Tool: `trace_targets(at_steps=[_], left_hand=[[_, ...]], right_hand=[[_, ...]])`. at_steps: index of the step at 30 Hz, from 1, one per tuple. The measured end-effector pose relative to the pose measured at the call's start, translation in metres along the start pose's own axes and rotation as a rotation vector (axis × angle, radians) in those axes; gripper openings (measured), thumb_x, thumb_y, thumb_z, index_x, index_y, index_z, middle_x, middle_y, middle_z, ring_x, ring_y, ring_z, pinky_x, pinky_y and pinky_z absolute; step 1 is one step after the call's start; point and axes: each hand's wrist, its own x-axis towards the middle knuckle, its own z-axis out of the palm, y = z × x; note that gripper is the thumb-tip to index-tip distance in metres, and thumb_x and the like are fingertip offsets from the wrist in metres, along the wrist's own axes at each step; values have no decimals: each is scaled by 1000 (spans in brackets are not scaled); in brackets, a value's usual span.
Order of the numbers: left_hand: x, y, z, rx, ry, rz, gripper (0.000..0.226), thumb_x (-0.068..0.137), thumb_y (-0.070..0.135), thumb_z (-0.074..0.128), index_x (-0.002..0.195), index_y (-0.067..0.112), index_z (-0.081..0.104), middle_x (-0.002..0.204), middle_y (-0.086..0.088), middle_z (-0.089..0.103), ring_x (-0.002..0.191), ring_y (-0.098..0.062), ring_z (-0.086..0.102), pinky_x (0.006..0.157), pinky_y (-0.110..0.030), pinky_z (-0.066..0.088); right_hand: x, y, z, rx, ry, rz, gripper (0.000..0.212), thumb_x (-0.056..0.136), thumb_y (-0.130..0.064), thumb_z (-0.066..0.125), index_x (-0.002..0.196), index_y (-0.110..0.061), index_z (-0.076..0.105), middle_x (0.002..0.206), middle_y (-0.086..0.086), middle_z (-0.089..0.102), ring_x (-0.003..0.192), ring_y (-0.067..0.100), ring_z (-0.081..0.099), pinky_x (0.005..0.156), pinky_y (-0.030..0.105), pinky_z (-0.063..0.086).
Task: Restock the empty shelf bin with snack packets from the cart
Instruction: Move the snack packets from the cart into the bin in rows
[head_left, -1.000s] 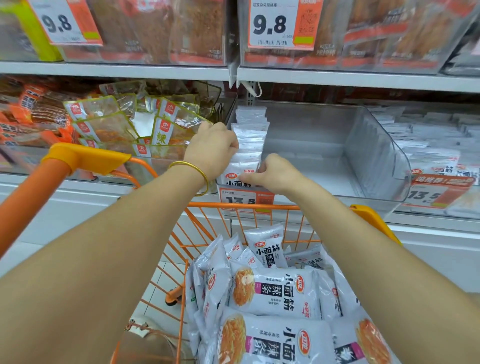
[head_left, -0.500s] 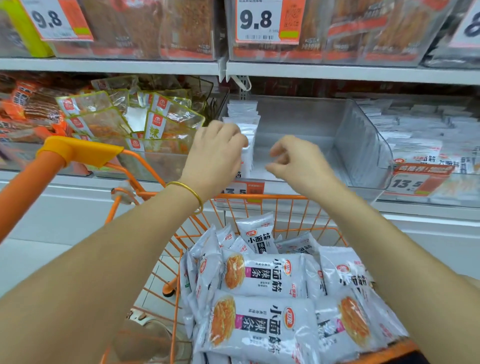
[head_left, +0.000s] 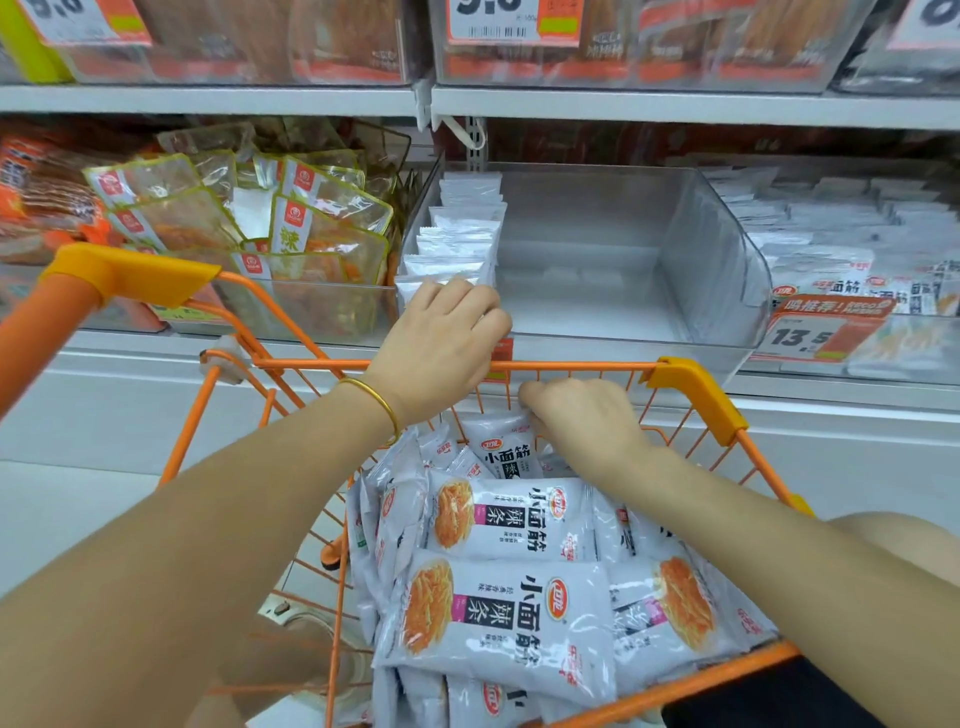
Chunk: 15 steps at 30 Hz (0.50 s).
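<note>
A clear plastic shelf bin holds one row of white snack packets standing along its left wall; the rest of its floor is bare. Below it, the orange cart is piled with white packets printed with orange noodles. My right hand reaches inside the cart's far end and pinches the top of an upright packet. My left hand, with a gold bangle on the wrist, hovers at the bin's front edge by the row, fingers loosely bent and holding nothing.
A bin of clear orange-and-yellow packets sits to the left, and stacks of white packets to the right. A shelf with price tags hangs close above the bin. The cart handle juts out at the left.
Both hands have come back from the row in the bin. The right hand dropped into the cart and took hold of an upright packet; the left hand lowered to the bin's front edge.
</note>
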Motion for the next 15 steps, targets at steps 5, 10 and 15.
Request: trace_targets(at_steps=[5, 10, 15], left_hand=[[1, 3, -5, -108, 54, 28, 27, 92, 27, 39, 91, 10, 61, 98, -8, 59, 86, -31, 52, 74, -39, 35], [20, 6, -20, -435, 34, -44, 43, 95, 37, 30, 87, 10, 63, 93, -4, 57, 87, -23, 46, 81, -33, 36], [37, 18, -30, -964, -102, -380, 19, 91, 35, 55, 105, 22, 54, 89, 9, 56, 82, -9, 52, 74, -27, 43]], right_hand=[[-4, 16, -32, 319, 30, 65, 9, 92, -27, 53, 92, -22, 61, 91, -2, 50, 89, 23, 57, 66, 31, 41], [-4, 40, -61, 907, 142, 202, 19, 92, -13, 55, 76, -20, 49, 68, -5, 52, 60, 10, 55, 52, 28, 45], [3, 53, -72, 1210, 256, 282, 19, 95, -11, 51, 77, -19, 50, 68, 1, 59, 62, 11, 57, 50, 24, 50]])
